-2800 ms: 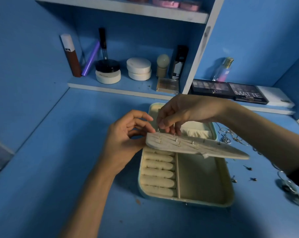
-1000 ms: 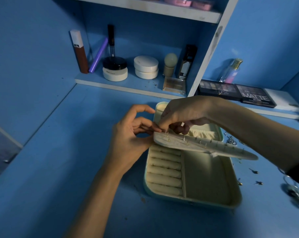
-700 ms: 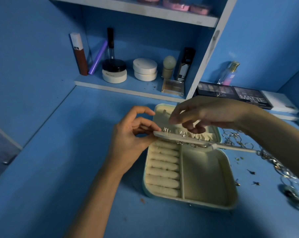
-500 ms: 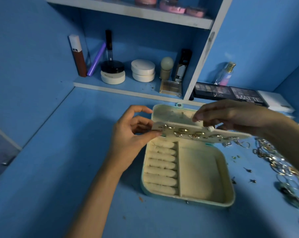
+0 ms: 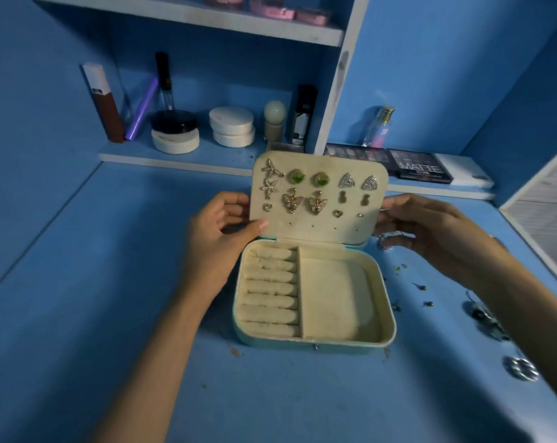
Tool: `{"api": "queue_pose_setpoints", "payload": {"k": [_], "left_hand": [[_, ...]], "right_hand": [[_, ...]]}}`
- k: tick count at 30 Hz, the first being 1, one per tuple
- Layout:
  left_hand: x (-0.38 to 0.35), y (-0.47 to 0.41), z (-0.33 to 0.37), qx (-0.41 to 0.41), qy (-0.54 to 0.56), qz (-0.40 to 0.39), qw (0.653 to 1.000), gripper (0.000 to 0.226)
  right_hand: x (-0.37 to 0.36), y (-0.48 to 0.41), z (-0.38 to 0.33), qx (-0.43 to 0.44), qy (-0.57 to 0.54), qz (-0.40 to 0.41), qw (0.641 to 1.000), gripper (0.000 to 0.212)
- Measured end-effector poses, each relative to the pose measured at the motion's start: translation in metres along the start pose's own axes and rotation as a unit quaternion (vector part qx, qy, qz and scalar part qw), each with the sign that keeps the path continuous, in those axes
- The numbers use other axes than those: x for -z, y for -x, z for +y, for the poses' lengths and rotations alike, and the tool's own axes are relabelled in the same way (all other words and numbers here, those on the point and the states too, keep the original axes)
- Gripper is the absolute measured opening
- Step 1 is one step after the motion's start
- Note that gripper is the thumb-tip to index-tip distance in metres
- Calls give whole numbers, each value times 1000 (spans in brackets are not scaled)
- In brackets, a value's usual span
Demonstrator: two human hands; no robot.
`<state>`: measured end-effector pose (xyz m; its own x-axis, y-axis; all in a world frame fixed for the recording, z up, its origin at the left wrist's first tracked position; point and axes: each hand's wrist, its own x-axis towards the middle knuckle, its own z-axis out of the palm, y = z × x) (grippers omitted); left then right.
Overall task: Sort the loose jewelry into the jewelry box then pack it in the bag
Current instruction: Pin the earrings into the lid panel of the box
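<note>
Pinches the earring panel (image 5: pixel 318 226) upright by one edge in the left hand (image 5: pixel 213 247), cannot tell the right hand (image 5: pixel 437 238) grip, and risks jolting studs (image 5: pixel 295 177) loose if let drop.

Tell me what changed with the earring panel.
The panel swung up from flat over the box to upright, earrings facing the camera. The right hand left the earrings and took the panel's right edge. The left hand still grips its left edge; the box stayed put.
</note>
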<state>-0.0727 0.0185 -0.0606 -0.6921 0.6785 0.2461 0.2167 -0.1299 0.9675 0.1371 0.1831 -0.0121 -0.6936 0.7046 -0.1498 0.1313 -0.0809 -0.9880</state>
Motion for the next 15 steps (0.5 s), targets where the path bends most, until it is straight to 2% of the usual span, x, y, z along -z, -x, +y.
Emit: {"api": "queue_pose_setpoints", "payload": {"k": [6,9,11,15], "left_hand": [[0,-1,-4,1,7,1,1000,26],[-1,-2,-6,-1,3,0,1000,28],[-1,-3,-7,1,-2,1,1000,27],[-1,-2,-8,-1,-1,1,1000,28]], "right_hand": [[3,9,-3,-3,57,6,998,22],[6,12,-5,9,166,14,986,15],[7,13,-8,41,282,-2,958,14],[9,19,-17,57,488,-97,865,21]]}}
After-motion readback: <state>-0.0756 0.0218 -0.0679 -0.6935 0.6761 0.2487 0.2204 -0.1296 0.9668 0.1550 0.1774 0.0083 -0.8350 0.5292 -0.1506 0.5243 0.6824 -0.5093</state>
